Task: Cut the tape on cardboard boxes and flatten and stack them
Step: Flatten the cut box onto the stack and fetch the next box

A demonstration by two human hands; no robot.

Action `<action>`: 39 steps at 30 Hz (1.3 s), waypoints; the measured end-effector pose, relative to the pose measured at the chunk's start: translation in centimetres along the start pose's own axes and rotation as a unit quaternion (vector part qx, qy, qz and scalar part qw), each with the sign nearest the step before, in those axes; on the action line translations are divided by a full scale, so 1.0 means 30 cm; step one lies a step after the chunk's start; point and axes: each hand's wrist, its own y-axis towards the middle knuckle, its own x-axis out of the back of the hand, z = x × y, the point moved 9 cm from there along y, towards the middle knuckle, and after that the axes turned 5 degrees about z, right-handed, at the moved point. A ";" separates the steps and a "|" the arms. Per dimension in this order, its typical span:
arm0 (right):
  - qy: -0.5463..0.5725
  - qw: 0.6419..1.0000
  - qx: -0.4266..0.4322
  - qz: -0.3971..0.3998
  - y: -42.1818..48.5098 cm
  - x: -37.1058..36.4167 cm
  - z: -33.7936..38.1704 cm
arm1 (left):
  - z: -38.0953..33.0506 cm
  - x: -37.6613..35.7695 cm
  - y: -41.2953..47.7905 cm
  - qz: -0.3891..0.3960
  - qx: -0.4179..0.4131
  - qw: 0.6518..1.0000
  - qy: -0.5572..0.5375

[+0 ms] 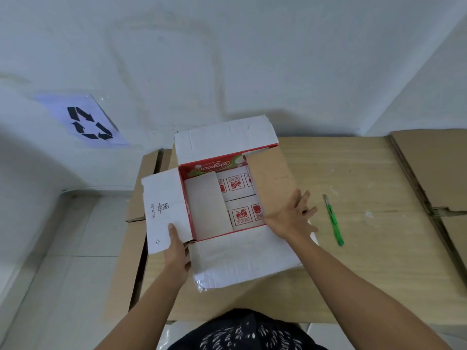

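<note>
A red and white cardboard box [225, 142] stands open on the wooden table [366, 173], its four top flaps spread outward. My left hand [177, 248] grips the left white flap near its front corner, thumb on top. My right hand [293, 218] lies flat with straight fingers on the brown right flap. A green utility knife [334, 223] lies on the table just right of my right hand, held by neither hand. Inside the box I see the folded bottom flaps with red printed symbols.
Flattened brown cardboard [429, 170] is stacked at the table's right end. More flat cardboard [134, 223] leans at the table's left side. A paper with a recycling symbol [86, 122] is taped to the white wall on the left.
</note>
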 end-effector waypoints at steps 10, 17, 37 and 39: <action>0.433 0.875 -0.045 -0.209 -0.024 0.205 -0.229 | -0.009 -0.054 -0.018 0.011 0.063 0.998 0.025; 0.148 0.962 0.003 -0.228 0.018 0.248 -0.234 | -0.124 -0.067 -0.036 0.044 0.029 0.998 0.021; 0.043 0.909 0.415 -0.028 -0.291 0.131 0.499 | -0.498 -0.299 -0.217 0.091 -0.189 0.960 0.186; 0.103 0.904 0.413 -0.037 -0.295 0.202 0.510 | -0.556 -0.310 -0.254 0.128 -0.254 0.945 0.160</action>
